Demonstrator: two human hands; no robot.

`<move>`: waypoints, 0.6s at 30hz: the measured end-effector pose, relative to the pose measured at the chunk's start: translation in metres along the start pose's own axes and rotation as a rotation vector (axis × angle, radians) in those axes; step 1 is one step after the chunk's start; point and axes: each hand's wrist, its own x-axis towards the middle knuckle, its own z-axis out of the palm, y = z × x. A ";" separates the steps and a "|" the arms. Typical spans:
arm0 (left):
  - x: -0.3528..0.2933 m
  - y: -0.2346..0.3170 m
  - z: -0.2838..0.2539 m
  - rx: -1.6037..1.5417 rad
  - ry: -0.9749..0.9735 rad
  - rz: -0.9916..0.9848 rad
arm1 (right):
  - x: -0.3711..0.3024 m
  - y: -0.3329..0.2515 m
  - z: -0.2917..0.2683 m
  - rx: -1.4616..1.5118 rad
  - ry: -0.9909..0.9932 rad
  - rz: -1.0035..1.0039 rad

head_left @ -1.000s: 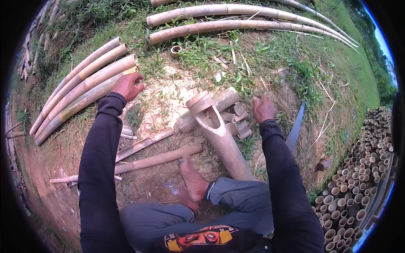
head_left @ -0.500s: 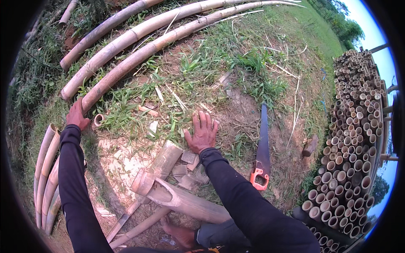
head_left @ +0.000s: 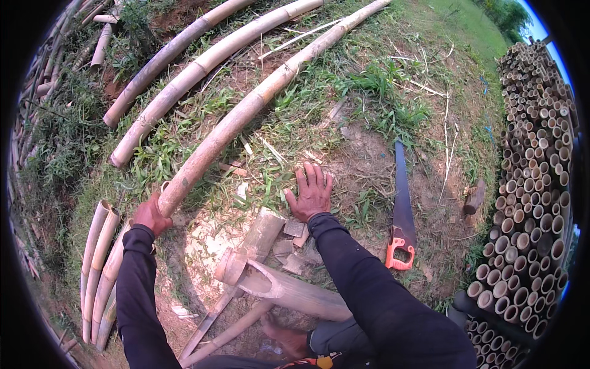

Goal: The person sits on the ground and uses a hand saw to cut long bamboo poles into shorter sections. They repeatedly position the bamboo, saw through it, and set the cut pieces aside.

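My left hand (head_left: 152, 214) is closed around the near end of a long bamboo pole (head_left: 246, 109), which slants away toward the far right. My right hand (head_left: 311, 194) has its fingers spread, palm down, at the ground, holding nothing. Just below it are a short bamboo piece (head_left: 264, 229) and some flat chips (head_left: 294, 228). A thick bamboo tube with a cut-out notch (head_left: 307, 296) rests across the piece in front of me. To the right of my right hand lies a handsaw (head_left: 403, 212) with an orange handle.
Two more long bamboo poles (head_left: 195, 72) lie beyond the held one. Several bamboo lengths (head_left: 101, 246) lean at the left. A tall stack of cut bamboo (head_left: 522, 215) stands on the right. Sawdust (head_left: 206, 237) covers ground ahead of me, and my bare foot (head_left: 286, 338) shows below the tube.
My left hand has pulled the pole's end nearer and to the right, away from the two other poles. My right hand stays spread in the same place while the view shifts.
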 end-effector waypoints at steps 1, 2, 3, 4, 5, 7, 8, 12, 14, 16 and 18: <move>-0.016 0.007 -0.010 -0.046 0.030 0.020 | -0.001 0.001 0.001 0.020 0.027 -0.004; -0.033 0.014 -0.021 -0.078 0.070 0.043 | -0.002 0.002 0.003 0.042 0.093 -0.023; -0.049 0.018 -0.034 -0.152 0.037 0.088 | -0.004 0.004 0.006 0.065 0.111 -0.024; -0.065 0.020 -0.050 -0.216 -0.003 0.109 | -0.005 0.007 0.009 0.087 0.144 -0.030; -0.086 0.022 -0.062 -0.269 -0.027 0.116 | -0.006 0.010 0.014 0.114 0.188 -0.042; -0.140 0.026 -0.076 -0.393 -0.145 0.134 | -0.005 0.024 0.022 0.187 0.167 -0.055; -0.164 0.029 -0.080 -0.472 -0.174 0.189 | -0.002 0.034 0.025 0.208 0.134 -0.048; -0.287 0.026 -0.068 -0.355 -0.269 0.181 | 0.015 0.095 0.008 0.609 0.085 -0.022; -0.352 0.015 -0.049 -0.386 -0.298 0.163 | 0.014 0.128 -0.022 0.756 0.117 0.175; -0.421 -0.004 -0.024 -0.450 -0.288 0.088 | -0.002 0.149 -0.067 0.861 0.159 0.321; -0.491 -0.025 0.000 -0.404 -0.234 -0.016 | -0.029 0.136 -0.111 1.254 0.106 0.503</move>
